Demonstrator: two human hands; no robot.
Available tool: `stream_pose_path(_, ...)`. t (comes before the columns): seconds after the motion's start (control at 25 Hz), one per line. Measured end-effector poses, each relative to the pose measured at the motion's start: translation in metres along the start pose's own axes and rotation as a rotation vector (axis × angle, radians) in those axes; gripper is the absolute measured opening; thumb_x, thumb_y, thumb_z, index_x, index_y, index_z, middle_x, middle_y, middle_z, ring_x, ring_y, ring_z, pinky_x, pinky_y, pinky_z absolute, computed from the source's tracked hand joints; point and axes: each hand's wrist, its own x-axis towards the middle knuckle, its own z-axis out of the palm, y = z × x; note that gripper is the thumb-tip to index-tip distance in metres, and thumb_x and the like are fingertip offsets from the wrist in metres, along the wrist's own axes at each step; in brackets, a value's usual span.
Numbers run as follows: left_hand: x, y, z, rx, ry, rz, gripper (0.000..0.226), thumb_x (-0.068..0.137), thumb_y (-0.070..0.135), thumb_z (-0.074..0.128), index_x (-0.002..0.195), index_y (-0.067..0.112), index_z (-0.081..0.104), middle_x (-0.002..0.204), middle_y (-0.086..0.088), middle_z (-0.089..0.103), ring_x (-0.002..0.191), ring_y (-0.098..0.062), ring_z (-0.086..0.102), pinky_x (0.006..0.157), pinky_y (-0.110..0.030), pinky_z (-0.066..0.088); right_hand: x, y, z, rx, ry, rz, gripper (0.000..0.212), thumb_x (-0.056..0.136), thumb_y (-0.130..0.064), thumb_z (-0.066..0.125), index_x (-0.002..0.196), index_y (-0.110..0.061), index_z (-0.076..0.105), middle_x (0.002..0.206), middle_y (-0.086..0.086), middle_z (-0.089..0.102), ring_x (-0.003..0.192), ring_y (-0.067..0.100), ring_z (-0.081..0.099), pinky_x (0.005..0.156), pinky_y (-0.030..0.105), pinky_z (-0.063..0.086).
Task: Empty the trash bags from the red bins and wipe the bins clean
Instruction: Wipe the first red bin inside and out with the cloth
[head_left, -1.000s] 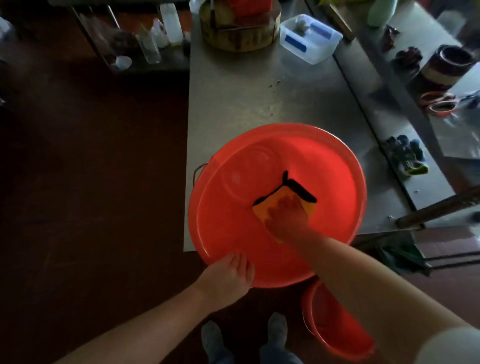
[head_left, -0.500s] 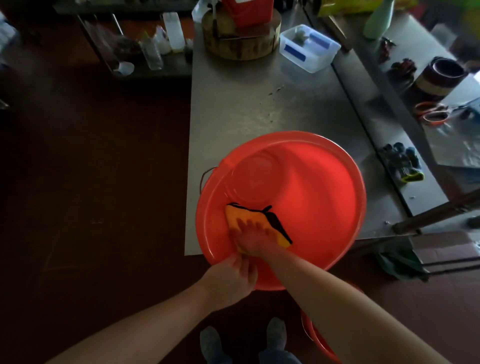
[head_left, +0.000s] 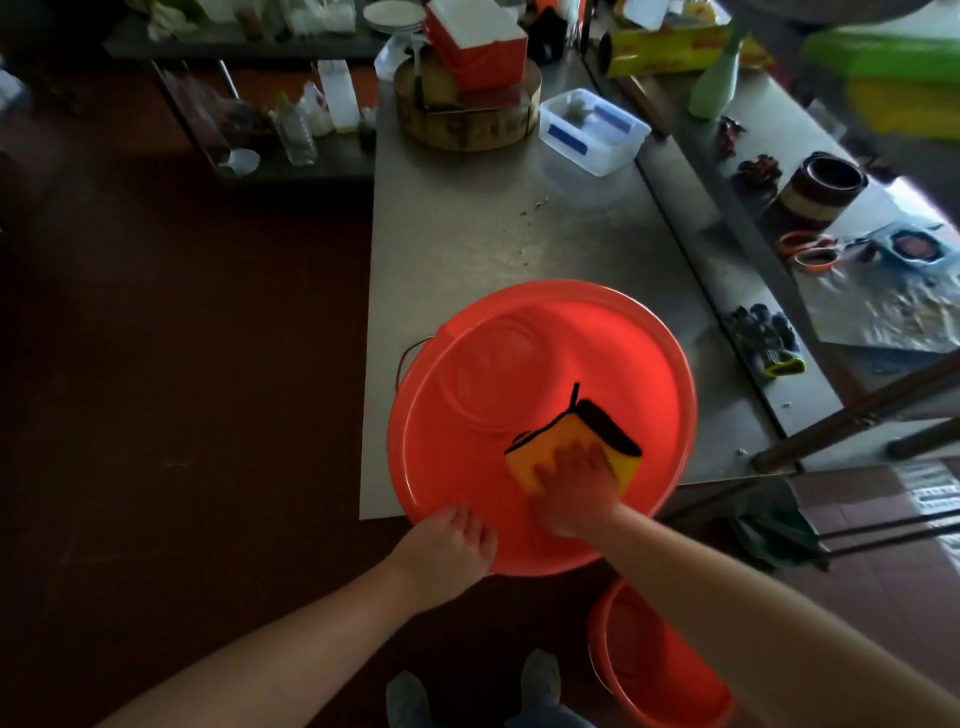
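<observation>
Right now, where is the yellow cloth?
Head view: the yellow cloth lies inside the red bin on the table, toward its near right side, pressed under the right hand; the left hand holds the near rim.

No lettering, label or number is clear enough to read.

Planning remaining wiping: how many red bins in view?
2. The table bin sits on the steel table; the floor bin stands below, partly behind the right arm. More may be hidden.
</observation>
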Motion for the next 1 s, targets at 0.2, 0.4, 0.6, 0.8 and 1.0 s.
stream_pose_path(0.2,-0.006,-0.004,0.003,-0.051,-0.018,-0.043,0.048,0.092,0.059,0.055,0.104,0.016,0.074,0.093,-0.007,0.076,0.08,-0.023,0.072,0.074,-0.032,0.057,-0.016,-0.042,0.015,0.241,-0.094,-0.023,0.065,0.098,-0.066,0.019,0.158,-0.04,0.018,0.168,0.002,0.015,0.154,0.027,0.01,0.121,0.051,0.003)
stream_pose_path(0.4,-0.011,-0.011,0.003,-0.076,-0.001,-0.117,0.063,0.092,0.068,0.048,0.108,0.013,0.075,0.098,-0.009,0.076,0.09,-0.027,0.072,0.084,-0.038,0.055,-0.006,0.019,0.003,-0.066,0.009,0.001,0.065,0.095,-0.064,0.027,0.152,-0.034,0.039,0.164,0.01,0.025,0.153,0.032,0.012,0.121,0.052,-0.008)
stream_pose_path(0.6,-0.009,-0.04,-0.003,-0.09,0.017,-0.211,0.084,0.085,0.081,0.038,0.088,0.005,0.075,0.087,-0.014,0.074,0.086,-0.032,0.069,0.09,-0.044,0.051,0.002,0.03,-0.012,-0.14,-0.064,0.081,0.068,0.096,-0.063,0.024,0.155,-0.032,0.035,0.166,0.01,0.019,0.154,0.032,0.004,0.118,0.055,-0.015)
stream_pose_path(0.8,-0.004,-0.052,0.001,-0.002,0.053,-0.061,0.082,0.08,0.086,0.042,0.071,0.01,0.072,0.071,-0.008,0.071,0.067,-0.025,0.065,0.079,-0.036,0.054,-0.01,-0.05,-0.012,0.303,-0.153,0.039,0.063,0.098,-0.061,0.02,0.155,-0.034,0.025,0.161,0.006,0.027,0.148,0.034,0.022,0.116,0.057,0.013)
stream_pose_path(1.0,-0.009,-0.05,0.012,-0.075,0.053,-0.068,0.076,0.083,0.083,0.044,0.066,0.013,0.07,0.065,-0.007,0.069,0.061,-0.024,0.066,0.069,-0.029,0.055,-0.016,-0.053,-0.011,0.302,-0.104,-0.06,0.067,0.096,-0.069,0.013,0.156,-0.041,0.022,0.165,-0.001,0.024,0.15,0.025,0.022,0.118,0.05,0.013)
